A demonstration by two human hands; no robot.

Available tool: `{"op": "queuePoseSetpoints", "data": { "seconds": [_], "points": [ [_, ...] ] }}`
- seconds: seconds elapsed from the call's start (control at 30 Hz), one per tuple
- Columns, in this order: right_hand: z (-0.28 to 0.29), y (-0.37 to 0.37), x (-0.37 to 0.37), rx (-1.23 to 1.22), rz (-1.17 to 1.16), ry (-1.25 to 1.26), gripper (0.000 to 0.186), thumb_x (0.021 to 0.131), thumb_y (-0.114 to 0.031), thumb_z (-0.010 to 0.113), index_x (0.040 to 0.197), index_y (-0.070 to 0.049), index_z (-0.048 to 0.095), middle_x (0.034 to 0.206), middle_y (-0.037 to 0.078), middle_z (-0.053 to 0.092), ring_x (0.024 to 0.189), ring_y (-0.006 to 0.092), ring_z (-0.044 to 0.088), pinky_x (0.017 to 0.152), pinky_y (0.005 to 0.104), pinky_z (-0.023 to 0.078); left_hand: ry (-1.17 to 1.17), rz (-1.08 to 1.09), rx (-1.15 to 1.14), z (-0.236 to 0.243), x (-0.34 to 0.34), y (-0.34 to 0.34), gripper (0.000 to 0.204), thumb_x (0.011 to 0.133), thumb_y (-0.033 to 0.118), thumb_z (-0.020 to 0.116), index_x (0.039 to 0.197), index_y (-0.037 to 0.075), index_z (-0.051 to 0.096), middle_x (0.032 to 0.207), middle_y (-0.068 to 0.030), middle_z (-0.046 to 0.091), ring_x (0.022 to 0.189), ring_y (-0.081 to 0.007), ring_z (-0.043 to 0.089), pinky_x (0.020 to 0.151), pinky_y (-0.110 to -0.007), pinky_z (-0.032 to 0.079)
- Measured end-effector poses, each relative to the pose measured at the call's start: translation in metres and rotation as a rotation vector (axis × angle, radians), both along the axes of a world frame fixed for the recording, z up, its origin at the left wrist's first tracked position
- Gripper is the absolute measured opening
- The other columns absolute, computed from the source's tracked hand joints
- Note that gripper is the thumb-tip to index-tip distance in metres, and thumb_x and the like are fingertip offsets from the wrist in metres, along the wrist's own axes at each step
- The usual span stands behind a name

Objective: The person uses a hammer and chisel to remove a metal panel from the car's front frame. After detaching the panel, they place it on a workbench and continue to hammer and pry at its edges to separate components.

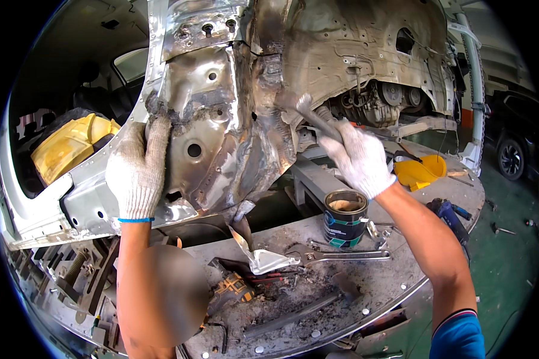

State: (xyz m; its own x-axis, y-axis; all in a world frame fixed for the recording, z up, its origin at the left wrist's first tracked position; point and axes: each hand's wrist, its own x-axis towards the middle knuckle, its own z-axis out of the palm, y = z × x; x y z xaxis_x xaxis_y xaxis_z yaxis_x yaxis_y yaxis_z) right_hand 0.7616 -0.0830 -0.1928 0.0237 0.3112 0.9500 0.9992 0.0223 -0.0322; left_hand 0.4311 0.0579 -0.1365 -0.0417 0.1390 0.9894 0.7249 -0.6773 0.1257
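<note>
From afar I should steady the left hand (135, 173), whose grip I cannot tell, at the body panel (188, 128), and guide gently the grey hand tool (318, 121) gripped beside it by the right hand (360, 158).

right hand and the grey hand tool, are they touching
Touching: the head view shows the gloved right hand closed around one end of the grey hand tool.

Glare on metal panel (206, 134); cabin (72, 66) dim; oval blur low; fisheye-bent edges.
</note>
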Motion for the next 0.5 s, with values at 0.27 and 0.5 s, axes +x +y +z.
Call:
{"op": "queuePoseSetpoints", "data": {
  "seconds": [0.27,0.5],
  "points": [
    [0.020,0.028,-0.001,0.070,-0.178,-0.111,0.038,0.099,-0.043,0.062,0.100,-0.006,0.060,0.067,0.018,0.066,0.062,0.0374,0.068,0.054,0.0453,0.054,-0.017,0.002,0.082,-0.004,0.004,0.005,0.045,0.094,0.051,0.064,0.091,0.006,0.070,0.080,-0.0229,0.069,0.077,-0.0437,0.068,0.069,-0.050,0.052],
    [0.039,0.024,-0.003,-0.064,-0.203,0.003,0.043,0.102,-0.047,0.055,0.101,-0.004,0.059,0.074,0.025,0.066,0.071,0.0453,0.067,0.064,0.0534,0.054,0.003,0.044,-0.044,-0.004,0.004,-0.001,0.041,0.098,0.047,0.060,0.098,0.008,0.068,0.089,-0.0223,0.069,0.085,-0.0438,0.067,0.072,-0.050,0.050]
  ]
}}
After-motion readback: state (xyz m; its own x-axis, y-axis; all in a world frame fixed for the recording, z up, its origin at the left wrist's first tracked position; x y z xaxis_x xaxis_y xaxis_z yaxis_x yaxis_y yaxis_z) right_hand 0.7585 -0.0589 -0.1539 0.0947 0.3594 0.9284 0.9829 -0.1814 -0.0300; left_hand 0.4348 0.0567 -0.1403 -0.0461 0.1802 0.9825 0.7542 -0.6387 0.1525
